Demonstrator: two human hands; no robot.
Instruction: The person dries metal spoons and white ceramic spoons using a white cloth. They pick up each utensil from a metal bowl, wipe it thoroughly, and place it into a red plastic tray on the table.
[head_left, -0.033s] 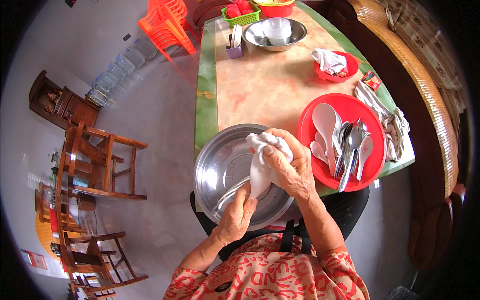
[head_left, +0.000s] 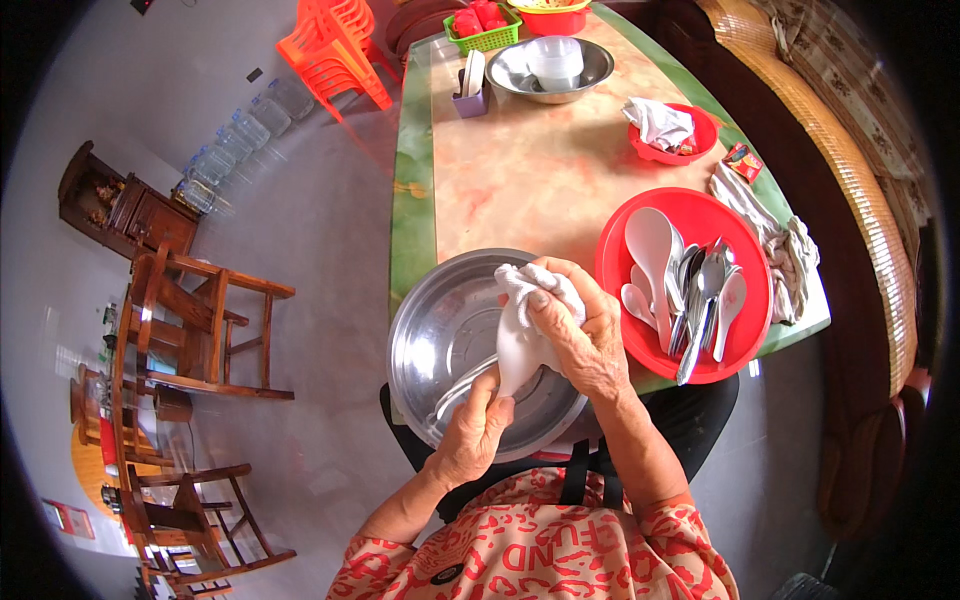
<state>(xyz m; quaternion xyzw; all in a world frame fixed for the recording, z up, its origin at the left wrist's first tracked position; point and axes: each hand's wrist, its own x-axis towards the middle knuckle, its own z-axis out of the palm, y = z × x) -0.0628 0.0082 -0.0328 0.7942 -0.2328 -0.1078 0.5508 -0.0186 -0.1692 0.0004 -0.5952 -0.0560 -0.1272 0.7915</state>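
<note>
Our left hand point(head_left: 470, 435) is closed narrowly, thumb and fingers pinching the lower end of a smooth white utensil point(head_left: 515, 350) whose full shape we cannot make out. Our right hand point(head_left: 590, 345), up and to the right of the left, grips a bunched white cloth point(head_left: 540, 285) against the utensil's upper part, so the utensil sits between the two hands. Beneath both we see a shiny metal basin point(head_left: 415, 330). Just beside the right hand, to its right, a round red tray point(head_left: 613, 245) bears white spoons point(head_left: 652, 245) and metal cutlery point(head_left: 712, 278). Beyond that tray from the right hand, a crumpled pale rag point(head_left: 790, 260) lies along the table's green border point(head_left: 775, 195).
</note>
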